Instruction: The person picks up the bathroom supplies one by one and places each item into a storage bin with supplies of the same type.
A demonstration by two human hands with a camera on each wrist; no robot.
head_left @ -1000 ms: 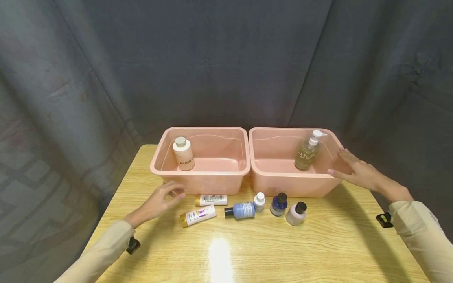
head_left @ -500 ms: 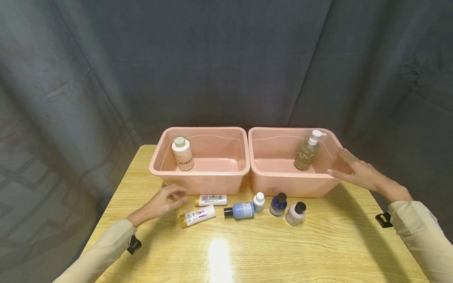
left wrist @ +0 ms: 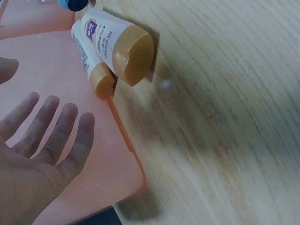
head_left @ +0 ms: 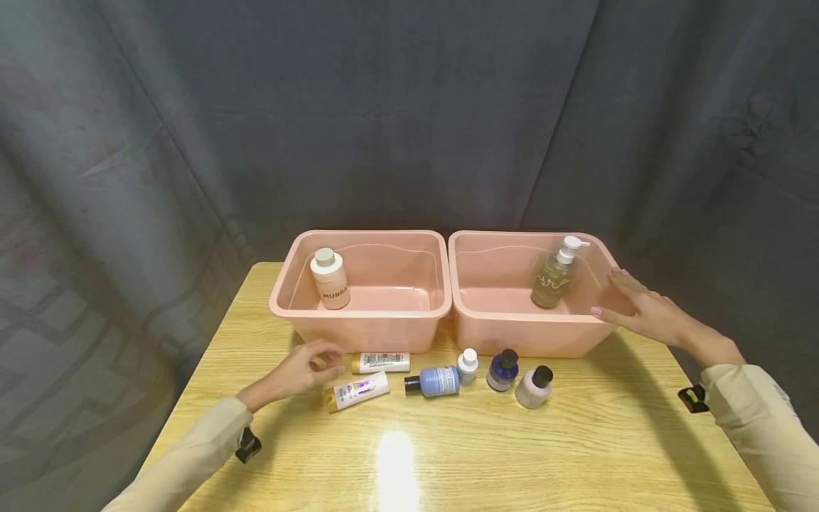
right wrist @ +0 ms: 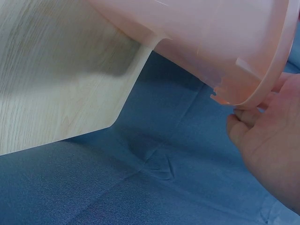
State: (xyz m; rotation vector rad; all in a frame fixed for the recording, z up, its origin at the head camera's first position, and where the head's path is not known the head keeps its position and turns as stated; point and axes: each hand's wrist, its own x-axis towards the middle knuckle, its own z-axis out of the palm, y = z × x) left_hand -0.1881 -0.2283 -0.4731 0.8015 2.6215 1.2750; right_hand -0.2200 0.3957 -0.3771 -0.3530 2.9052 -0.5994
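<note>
My left hand [head_left: 299, 371] hovers beside two white tubes with gold caps, its fingers loosely bent and holding nothing. The nearer tube [head_left: 362, 389] lies at a slant; the farther tube [head_left: 388, 363] lies against the foot of the left pink bin [head_left: 358, 331]. In the left wrist view the fingers [left wrist: 58, 124] are spread apart, short of the gold caps [left wrist: 133, 54]. On the right pink bin [head_left: 512, 338], my right hand [head_left: 655, 316] rests with fingers extended over the side rim and thumb at the front corner. The right wrist view shows that hand [right wrist: 276, 140] at the rim.
A white bottle [head_left: 331, 281] stands in the left bin, a green pump bottle [head_left: 553, 281] in the right. Before the bins are a lying blue bottle [head_left: 438, 381], a small white-capped bottle [head_left: 468, 366], a dark blue bottle [head_left: 502, 371] and a black-capped pale bottle [head_left: 534, 388].
My left hand has moved slightly right, closer to the two tubes. My right hand has stayed on the bin's rim.
</note>
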